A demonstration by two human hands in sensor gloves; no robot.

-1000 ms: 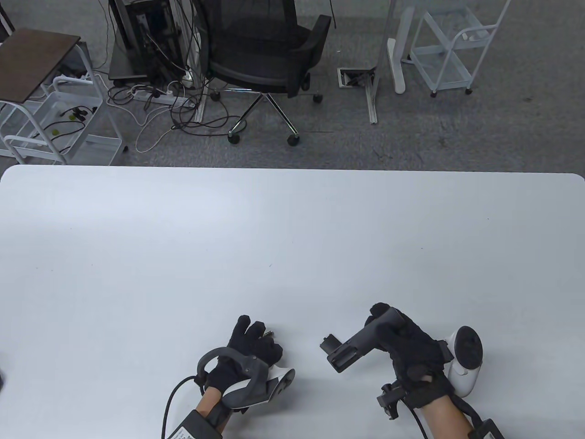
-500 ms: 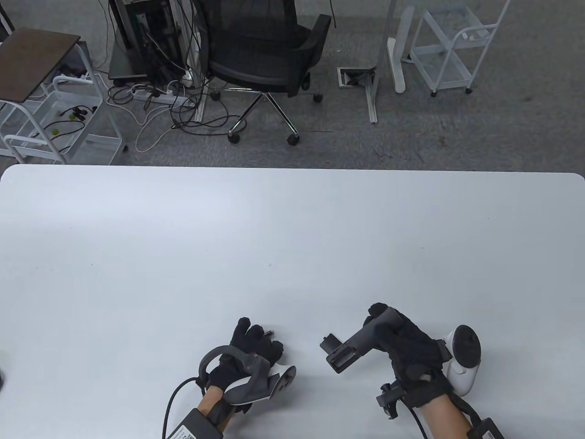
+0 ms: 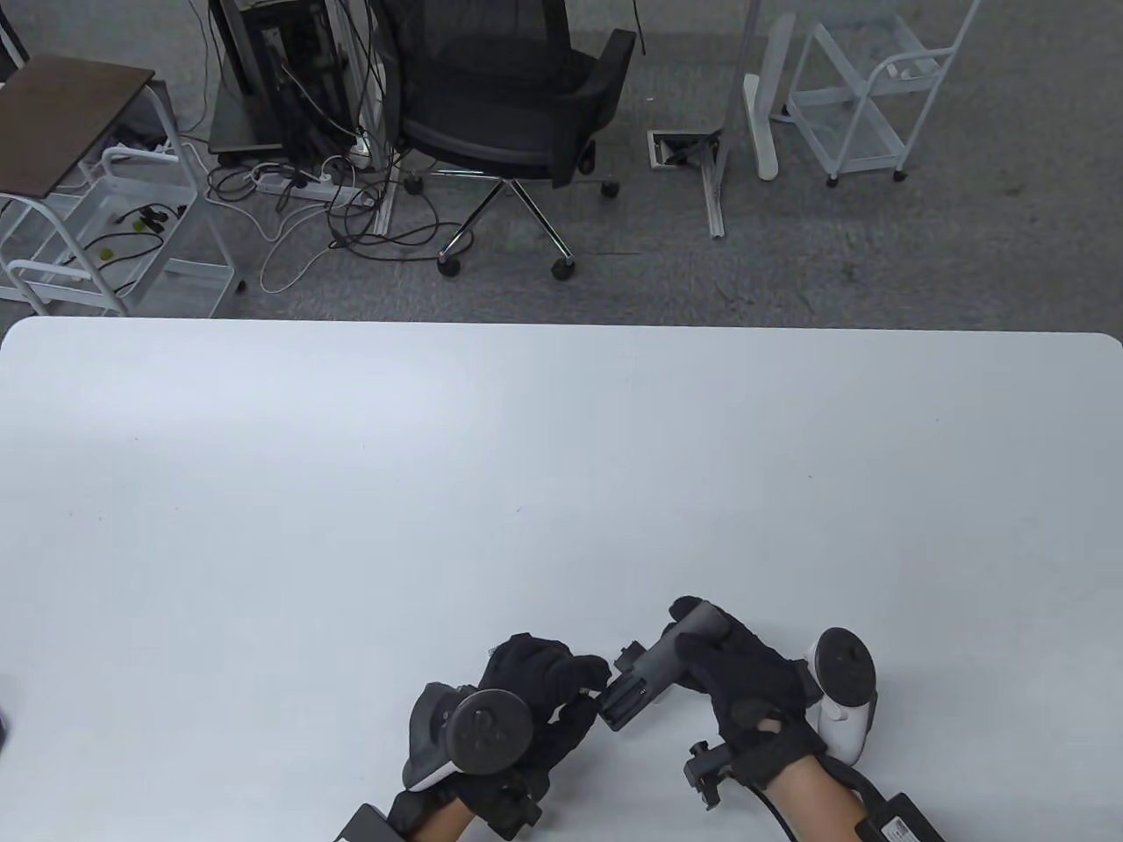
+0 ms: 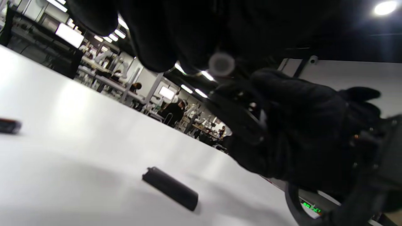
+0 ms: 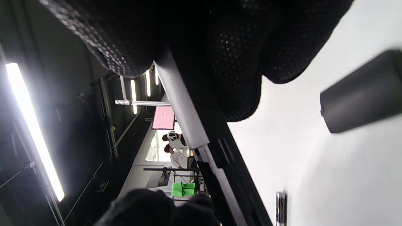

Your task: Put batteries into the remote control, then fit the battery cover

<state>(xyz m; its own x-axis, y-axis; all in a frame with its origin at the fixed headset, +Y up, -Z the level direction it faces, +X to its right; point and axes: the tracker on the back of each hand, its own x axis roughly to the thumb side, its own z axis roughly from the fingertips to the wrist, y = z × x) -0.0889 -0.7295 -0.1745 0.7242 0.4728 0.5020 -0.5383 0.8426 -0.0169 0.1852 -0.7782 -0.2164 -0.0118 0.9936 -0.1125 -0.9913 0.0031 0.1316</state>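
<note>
My right hand (image 3: 702, 645) grips the grey remote (image 3: 654, 667) and holds it tilted, with its open battery bay (image 3: 621, 702) facing my left hand. My left hand (image 3: 595, 682) pinches a battery, whose round silver end (image 4: 221, 64) shows in the left wrist view, and holds it right at the bay's mouth. The dark battery cover (image 3: 628, 654) lies on the table just behind the remote. It also shows in the left wrist view (image 4: 171, 188) and in the right wrist view (image 5: 361, 94). A second battery (image 5: 281, 207) lies on the table.
The white table (image 3: 561, 456) stretches far ahead and to both sides of my hands. A small dark object (image 4: 9, 125) lies on it off to one side. An office chair (image 3: 518, 96) and white carts (image 3: 864, 96) stand on the floor beyond the far edge.
My left hand has left the spot where the batteries lay and moved right to the remote's open end, holding a battery. My right hand has brought the remote left and slightly nearer.
</note>
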